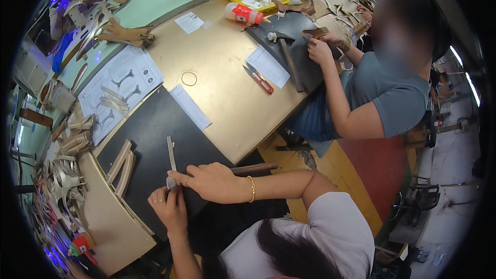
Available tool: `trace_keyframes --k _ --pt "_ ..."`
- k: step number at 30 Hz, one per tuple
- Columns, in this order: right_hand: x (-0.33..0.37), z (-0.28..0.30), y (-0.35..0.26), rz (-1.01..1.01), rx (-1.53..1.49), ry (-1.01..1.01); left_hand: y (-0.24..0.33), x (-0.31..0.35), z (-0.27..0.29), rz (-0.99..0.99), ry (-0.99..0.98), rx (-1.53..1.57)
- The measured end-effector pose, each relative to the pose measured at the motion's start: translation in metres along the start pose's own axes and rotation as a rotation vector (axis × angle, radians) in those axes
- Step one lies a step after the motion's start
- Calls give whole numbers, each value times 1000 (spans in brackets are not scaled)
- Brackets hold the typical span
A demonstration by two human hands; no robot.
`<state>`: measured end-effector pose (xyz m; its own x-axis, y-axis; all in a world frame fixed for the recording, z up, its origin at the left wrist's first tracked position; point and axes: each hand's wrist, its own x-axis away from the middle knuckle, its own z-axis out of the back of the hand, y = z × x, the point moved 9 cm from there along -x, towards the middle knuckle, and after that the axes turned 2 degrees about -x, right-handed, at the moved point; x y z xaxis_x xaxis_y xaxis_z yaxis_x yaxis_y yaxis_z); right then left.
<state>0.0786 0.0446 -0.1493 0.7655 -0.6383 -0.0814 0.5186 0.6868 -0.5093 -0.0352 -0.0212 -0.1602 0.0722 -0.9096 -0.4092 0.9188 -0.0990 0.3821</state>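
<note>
We pinch the thin strap strip [171, 157] at its six-o'clock end, left hand [169, 207] and right hand [212, 181] fingers pressed together on it; it looks light, floppy, best held near that end.

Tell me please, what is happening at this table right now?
A person works at a black mat on a tan workbench. The left hand and right hand together pinch the near end of a thin pale strip lying on the mat; a wooden-handled tool lies under the right wrist. Two tan curved strips rest to the left. Across the bench, a co-worker's hands handle a brown piece on another dark mat.
</note>
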Motion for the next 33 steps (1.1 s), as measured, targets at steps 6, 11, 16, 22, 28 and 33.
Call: trace_keyframes --k 6,11,16,22,28,33 --pt "0 0 0 -3 19 -26 2 5 0 -71 -30 -28" --pt "-1 5 -4 -13 -3 -51 5 3 0 -88 -27 -34" --pt "-3 6 -4 -34 26 -62 2 -1 5 20 47 -39" --pt "-5 9 -5 -58 9 -56 -16 15 4 397 104 7" --pt "-10 7 -5 -34 62 -103 -11 12 8 402 177 51" --pt "-7 14 -9 -6 44 -61 -9 10 7 378 173 50"
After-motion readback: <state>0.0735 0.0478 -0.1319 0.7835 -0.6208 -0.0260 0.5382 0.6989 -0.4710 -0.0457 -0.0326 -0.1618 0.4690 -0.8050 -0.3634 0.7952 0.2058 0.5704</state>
